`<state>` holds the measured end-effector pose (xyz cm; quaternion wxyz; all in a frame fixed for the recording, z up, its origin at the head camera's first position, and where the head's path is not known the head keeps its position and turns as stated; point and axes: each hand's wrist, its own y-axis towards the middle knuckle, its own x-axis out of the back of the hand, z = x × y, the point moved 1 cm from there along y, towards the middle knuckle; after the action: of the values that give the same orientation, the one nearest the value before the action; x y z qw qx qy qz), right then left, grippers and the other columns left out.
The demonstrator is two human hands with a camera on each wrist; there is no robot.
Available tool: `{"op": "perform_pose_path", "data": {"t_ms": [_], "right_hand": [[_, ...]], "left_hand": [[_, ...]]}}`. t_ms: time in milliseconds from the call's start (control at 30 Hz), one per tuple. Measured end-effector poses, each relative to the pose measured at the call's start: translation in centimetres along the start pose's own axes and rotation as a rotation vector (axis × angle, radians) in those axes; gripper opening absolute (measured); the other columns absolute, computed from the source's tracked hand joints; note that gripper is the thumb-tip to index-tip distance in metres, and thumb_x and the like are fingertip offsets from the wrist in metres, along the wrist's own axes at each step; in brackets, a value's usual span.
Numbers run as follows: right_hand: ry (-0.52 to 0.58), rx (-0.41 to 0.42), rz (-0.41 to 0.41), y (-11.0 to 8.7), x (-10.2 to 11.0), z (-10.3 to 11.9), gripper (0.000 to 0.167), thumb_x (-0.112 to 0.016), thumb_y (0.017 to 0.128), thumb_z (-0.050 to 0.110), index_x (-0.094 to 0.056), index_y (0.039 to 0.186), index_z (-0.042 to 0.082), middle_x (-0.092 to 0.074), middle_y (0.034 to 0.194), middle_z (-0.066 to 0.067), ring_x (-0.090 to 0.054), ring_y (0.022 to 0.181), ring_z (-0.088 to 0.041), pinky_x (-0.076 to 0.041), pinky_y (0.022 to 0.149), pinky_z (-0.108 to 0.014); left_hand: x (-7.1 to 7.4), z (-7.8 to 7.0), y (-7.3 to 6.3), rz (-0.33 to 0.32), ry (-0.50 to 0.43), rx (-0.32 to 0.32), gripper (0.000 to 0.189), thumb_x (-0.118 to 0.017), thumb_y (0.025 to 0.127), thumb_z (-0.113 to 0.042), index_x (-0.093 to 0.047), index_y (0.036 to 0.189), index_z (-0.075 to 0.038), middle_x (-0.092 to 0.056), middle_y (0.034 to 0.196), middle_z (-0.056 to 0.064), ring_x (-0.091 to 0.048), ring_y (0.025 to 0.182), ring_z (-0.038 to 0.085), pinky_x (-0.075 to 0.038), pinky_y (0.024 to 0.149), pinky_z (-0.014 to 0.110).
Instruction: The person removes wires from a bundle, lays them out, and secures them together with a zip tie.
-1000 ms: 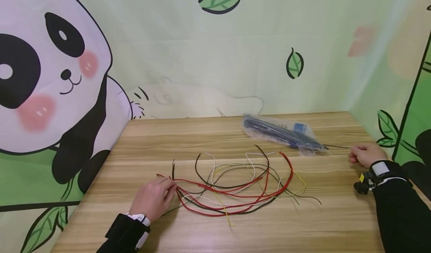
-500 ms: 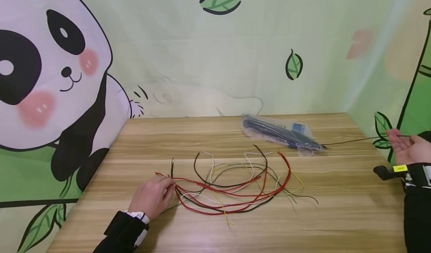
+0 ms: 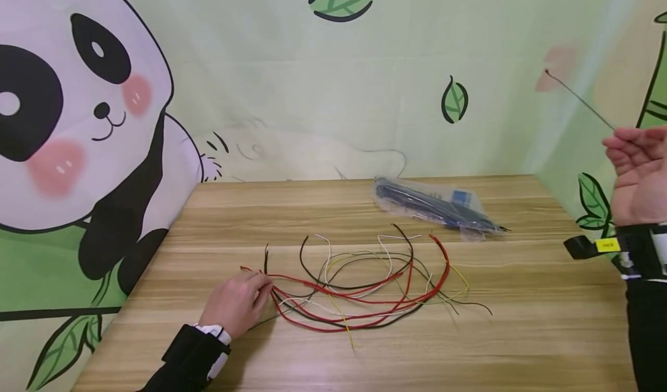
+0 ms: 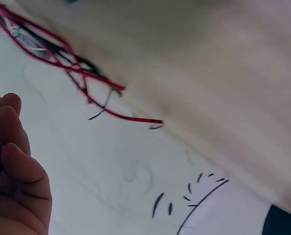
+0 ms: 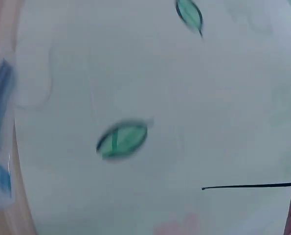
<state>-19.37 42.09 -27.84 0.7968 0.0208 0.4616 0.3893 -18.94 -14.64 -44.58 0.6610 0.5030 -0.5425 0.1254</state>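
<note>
Red, black, white, yellow and green wires (image 3: 359, 325) lie in loose curves over the wooden table. My left hand (image 3: 234, 304) pinches them at their left end, where they bunch together; a few ends poke out past the fingers. In the left wrist view, curled fingers (image 4: 20, 171) show beside the red wires (image 4: 77, 71). Raised at the far right, my right hand (image 3: 641, 172) has its palm up and holds a thin black cable tie (image 3: 578, 98), its small head pointing up and left. The right wrist view shows the cable tie (image 5: 248, 186) too.
A clear plastic bag (image 3: 438, 207) with a dark bundle of cable ties lies at the back of the table (image 3: 417, 363). A printed cloth backdrop (image 3: 292, 91) with a panda and leaves stands behind and at the sides.
My right hand has pulled the cable tie rightward out of the bag, turned palm up and lifted it above the table. My left hand and the wires stay nearly still.
</note>
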Motion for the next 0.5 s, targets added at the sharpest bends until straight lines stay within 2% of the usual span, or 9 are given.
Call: {"op": "perform_pose_path", "data": {"t_ms": [67,100,200,300,333,400,500], "right_hand": [[0.039,-0.033,0.165,-2.4,-2.2,-0.2,0.012,-0.056,0.103,-0.001,-0.058,0.101,-0.013,-0.069,0.093,-0.025,-0.069,0.078,-0.031,-0.058,0.073,-0.026],[0.011,-0.058,0.265,-3.8,-3.1,-0.4,0.011,-0.059,0.100,-0.004,-0.059,0.101,-0.015,-0.070,0.093,-0.025,-0.071,0.079,-0.031,-0.059,0.075,-0.028],[-0.145,-0.154,0.541,-8.2,-5.2,-2.2,0.012,-0.062,0.093,-0.016,-0.060,0.105,-0.016,-0.073,0.095,-0.021,-0.074,0.083,-0.027,-0.059,0.077,-0.031],[-0.404,-0.172,0.792,-13.2,-6.2,-5.1,0.017,-0.061,0.093,-0.016,-0.063,0.109,-0.011,-0.074,0.101,-0.013,-0.073,0.089,-0.020,-0.058,0.080,-0.029],[-0.450,-0.168,0.861,-14.9,-6.5,-6.1,0.018,-0.061,0.092,-0.016,-0.064,0.109,-0.010,-0.074,0.102,-0.013,-0.073,0.089,-0.019,-0.058,0.080,-0.030],[-0.465,-0.154,0.972,-17.9,-6.8,-8.0,0.019,-0.062,0.091,-0.018,-0.064,0.107,-0.010,-0.073,0.101,-0.016,-0.073,0.089,-0.020,-0.059,0.079,-0.032],[-0.471,-0.121,1.089,-21.4,-7.2,-10.0,0.018,-0.063,0.091,-0.018,-0.066,0.105,-0.007,-0.073,0.100,-0.018,-0.074,0.090,-0.021,-0.059,0.079,-0.034]], "left_hand": [[0.5,-0.7,0.8,0.009,-0.038,0.020,0.008,-0.081,0.085,-0.007,-0.076,0.090,-0.010,-0.070,0.080,-0.001,-0.063,0.065,0.010,-0.050,0.055,0.029],[0.9,-1.2,1.4,0.014,-0.068,0.028,0.006,-0.080,0.086,-0.007,-0.076,0.090,-0.010,-0.069,0.080,-0.002,-0.061,0.065,0.009,-0.049,0.055,0.028],[1.8,-3.4,3.8,0.035,-0.208,0.051,0.003,-0.076,0.091,-0.008,-0.076,0.093,-0.010,-0.065,0.079,-0.006,-0.055,0.064,0.006,-0.047,0.057,0.024],[2.1,-5.9,6.2,0.052,-0.399,0.071,0.004,-0.072,0.095,-0.009,-0.076,0.097,-0.009,-0.063,0.078,-0.007,-0.053,0.064,0.006,-0.047,0.057,0.024],[2.1,-6.7,6.8,0.059,-0.467,0.087,0.006,-0.071,0.097,-0.010,-0.076,0.099,-0.008,-0.064,0.079,-0.007,-0.054,0.066,0.006,-0.048,0.058,0.025],[1.9,-8.0,8.0,0.074,-0.597,0.134,0.014,-0.066,0.101,-0.016,-0.075,0.105,-0.006,-0.067,0.083,-0.005,-0.057,0.069,0.007,-0.050,0.061,0.026],[1.5,-9.4,9.0,0.102,-0.754,0.244,0.027,-0.059,0.105,-0.026,-0.074,0.110,-0.004,-0.071,0.088,0.003,-0.061,0.071,0.012,-0.051,0.064,0.029]]}}
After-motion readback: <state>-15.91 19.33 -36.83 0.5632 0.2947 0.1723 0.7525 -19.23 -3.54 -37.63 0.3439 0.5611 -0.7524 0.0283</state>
